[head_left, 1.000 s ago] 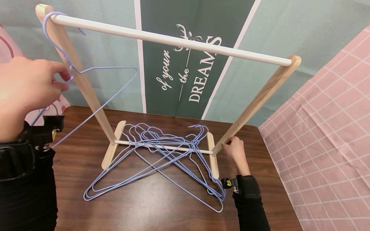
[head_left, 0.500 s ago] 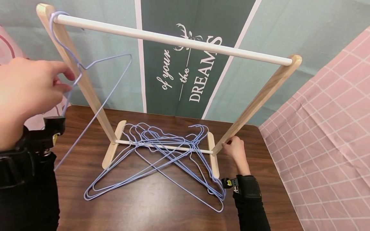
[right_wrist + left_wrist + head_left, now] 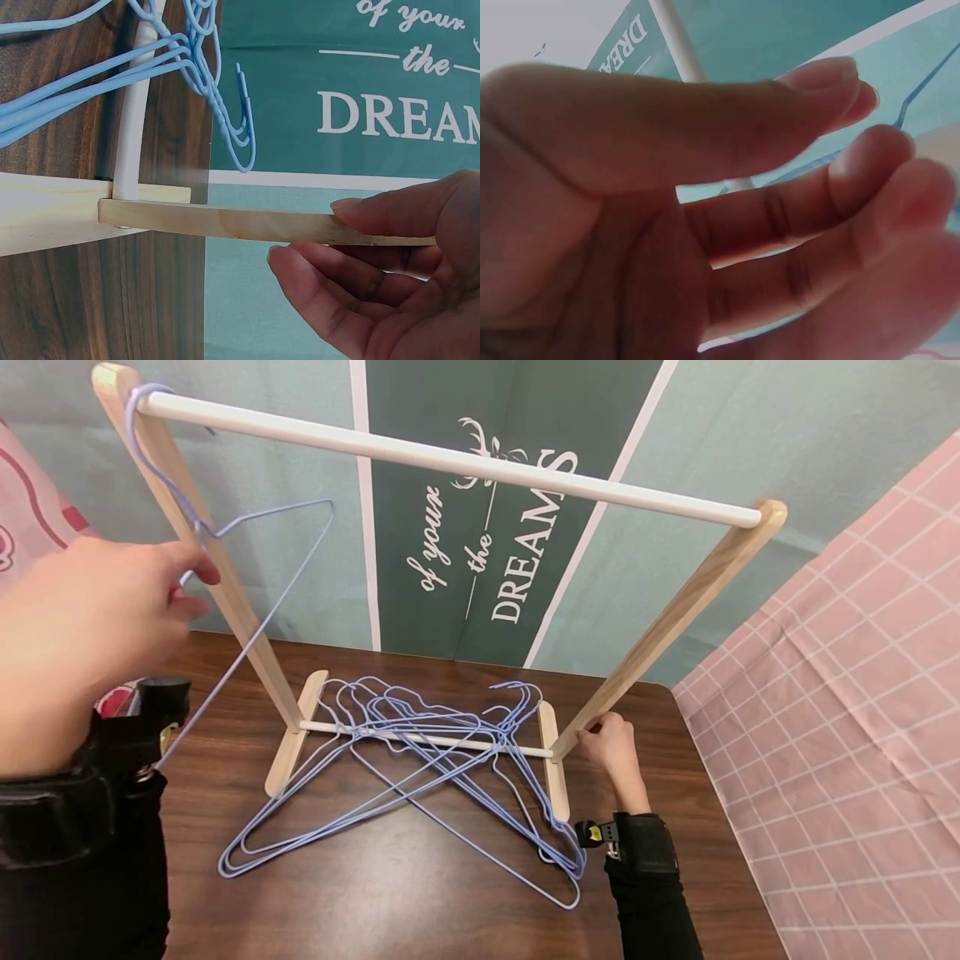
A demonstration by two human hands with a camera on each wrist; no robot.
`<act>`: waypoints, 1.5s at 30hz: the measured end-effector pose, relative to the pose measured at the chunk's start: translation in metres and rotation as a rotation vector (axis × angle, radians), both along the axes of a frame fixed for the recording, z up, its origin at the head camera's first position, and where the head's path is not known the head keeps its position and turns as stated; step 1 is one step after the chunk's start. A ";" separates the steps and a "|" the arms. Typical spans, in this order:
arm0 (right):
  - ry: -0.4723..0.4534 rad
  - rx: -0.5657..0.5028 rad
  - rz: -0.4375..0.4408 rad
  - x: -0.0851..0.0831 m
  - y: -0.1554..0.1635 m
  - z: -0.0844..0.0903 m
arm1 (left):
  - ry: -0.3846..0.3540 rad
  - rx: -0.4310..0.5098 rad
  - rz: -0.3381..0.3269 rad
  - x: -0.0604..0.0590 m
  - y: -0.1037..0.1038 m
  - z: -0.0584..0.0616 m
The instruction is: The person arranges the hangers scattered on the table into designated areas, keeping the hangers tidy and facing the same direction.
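Note:
A wooden rack with a white rail [image 3: 450,460] stands on the dark table [image 3: 375,893]. One blue wire hanger [image 3: 270,510] hangs by its hook at the rail's left end, beside the left post [image 3: 225,602]. My left hand [image 3: 197,589] is raised next to its shoulder wire. In the left wrist view, thumb and fingers [image 3: 870,112] are apart with nothing pinched, and the hanger [image 3: 922,82] shows beyond them. My right hand [image 3: 611,747] grips the right post [image 3: 247,223] near its foot, thumb above and fingers below. Several blue hangers [image 3: 420,760] lie tangled over the rack's lower bar [image 3: 135,112].
A green backdrop lettered "DREAMS" [image 3: 480,552] hangs behind the table. Pink checked cloth [image 3: 847,693] lies to the right, past the table's right edge. The pile of hangers spreads from the rack's base toward the front of the table.
My left hand has dropped lower and its fingers have loosened from the hanger's neck. The hanger has swung slightly and now hangs from the rail. My right hand has stayed put.

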State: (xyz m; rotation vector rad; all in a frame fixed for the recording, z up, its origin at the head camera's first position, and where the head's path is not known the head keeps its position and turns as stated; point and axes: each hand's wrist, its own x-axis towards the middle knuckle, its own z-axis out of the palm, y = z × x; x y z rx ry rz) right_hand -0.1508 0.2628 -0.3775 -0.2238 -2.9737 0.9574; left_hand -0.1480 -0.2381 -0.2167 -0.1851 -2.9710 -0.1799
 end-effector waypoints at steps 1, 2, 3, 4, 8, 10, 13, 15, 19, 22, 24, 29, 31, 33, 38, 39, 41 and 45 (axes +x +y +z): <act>0.001 0.002 0.000 0.000 0.000 0.000 | -0.017 0.011 -0.007 0.001 0.002 0.000; 0.003 0.005 -0.001 0.000 0.000 0.000 | -0.034 0.022 -0.015 0.003 0.005 -0.001; 0.003 0.007 -0.002 0.000 0.000 0.000 | -0.035 0.028 -0.026 0.005 0.009 0.001; 0.003 0.008 -0.003 0.000 0.000 0.000 | -0.038 0.035 -0.036 0.008 0.013 0.002; 0.001 0.005 -0.006 0.000 -0.001 0.001 | -0.027 0.048 -0.054 0.017 0.030 0.008; -0.004 0.002 -0.008 -0.001 -0.001 0.001 | -0.009 0.058 -0.056 0.021 0.037 0.010; -0.009 0.005 -0.011 -0.001 -0.001 0.001 | -0.007 0.070 -0.059 0.025 0.045 0.008; -0.009 0.006 -0.012 -0.001 -0.001 0.000 | -0.010 0.075 -0.063 0.027 0.048 0.005; -0.001 0.010 -0.011 -0.001 -0.001 0.000 | -0.019 0.073 -0.090 0.028 0.056 0.002; 0.001 0.005 -0.009 0.000 -0.001 0.000 | -0.035 0.077 -0.118 0.029 0.064 0.002; -0.001 -0.004 -0.009 0.000 0.000 0.000 | -0.065 0.084 -0.128 0.030 0.067 0.000; -0.010 -0.021 -0.015 0.000 -0.001 0.001 | -0.161 0.095 -0.142 0.028 0.074 -0.005; -0.008 -0.022 -0.012 0.000 -0.001 0.002 | -0.185 0.100 -0.145 0.028 0.076 -0.008; -0.004 -0.021 -0.007 0.000 -0.001 0.002 | -0.197 0.105 -0.149 0.028 0.079 -0.012; -0.004 -0.015 -0.002 0.000 -0.001 0.003 | -0.223 0.113 -0.170 0.025 0.083 -0.028; -0.007 -0.016 -0.001 0.000 -0.001 0.003 | -0.230 0.114 -0.177 0.024 0.083 -0.033; -0.012 -0.017 0.000 0.000 -0.001 0.003 | -0.252 0.114 -0.186 0.021 0.084 -0.042; -0.020 -0.023 0.005 0.000 -0.001 0.004 | -0.326 0.118 -0.194 0.015 0.085 -0.060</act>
